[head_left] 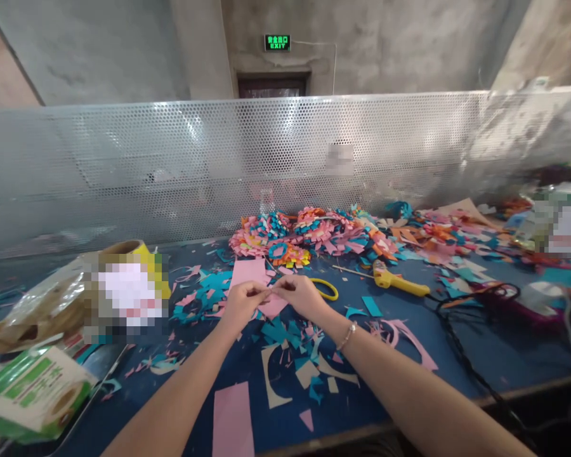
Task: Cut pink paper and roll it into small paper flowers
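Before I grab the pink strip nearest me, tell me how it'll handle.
The pink strip will probably feel light, being flat and thin. Looking papery, it likely bends. Lying on the blue tabletop, it may slide if pushed.

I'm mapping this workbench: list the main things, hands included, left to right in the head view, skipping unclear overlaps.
Green-and-white plastic packet, yellow-and-brown roll, left hand, right hand, yellow plastic glue gun.

Pink piece partly hidden by left grip, right grip; front strip cropped at bottom
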{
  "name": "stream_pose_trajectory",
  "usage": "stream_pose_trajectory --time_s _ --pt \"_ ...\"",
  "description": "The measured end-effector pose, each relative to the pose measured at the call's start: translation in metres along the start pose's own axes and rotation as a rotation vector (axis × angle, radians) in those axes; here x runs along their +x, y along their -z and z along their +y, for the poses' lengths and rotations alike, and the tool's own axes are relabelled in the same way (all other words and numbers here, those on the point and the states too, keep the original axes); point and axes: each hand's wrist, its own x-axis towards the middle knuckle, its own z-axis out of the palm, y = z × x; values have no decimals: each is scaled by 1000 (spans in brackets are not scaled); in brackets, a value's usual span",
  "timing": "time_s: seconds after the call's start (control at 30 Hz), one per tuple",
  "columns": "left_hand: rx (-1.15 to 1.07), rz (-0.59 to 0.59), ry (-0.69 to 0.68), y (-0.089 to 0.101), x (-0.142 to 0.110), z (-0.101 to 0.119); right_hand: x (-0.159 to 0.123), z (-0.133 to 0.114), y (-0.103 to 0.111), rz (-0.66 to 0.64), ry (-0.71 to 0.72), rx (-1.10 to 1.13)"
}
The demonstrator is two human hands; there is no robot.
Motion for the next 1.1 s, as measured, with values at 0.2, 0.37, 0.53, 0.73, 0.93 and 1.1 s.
stream_pose_trajectory --time_s 0.2,0.37,0.53,0.73,0.93,1.1 --pt "-103 -29 34 -2 5 -5 6 7 7 -6 35 -19" --pt "-170 -47 56 0 5 -11 6 11 9 -115 24 40" --pt "-183 -34 100 5 9 -11 7 15 10 -56 27 51" --pt "-309 -6 106 5 11 -10 7 17 9 21 1 42" --pt "-144 -89 -70 2 11 -14 6 22 5 36 -112 353" --pt "-42 -44 -87 0 12 -15 6 27 3 -17 -132 366"
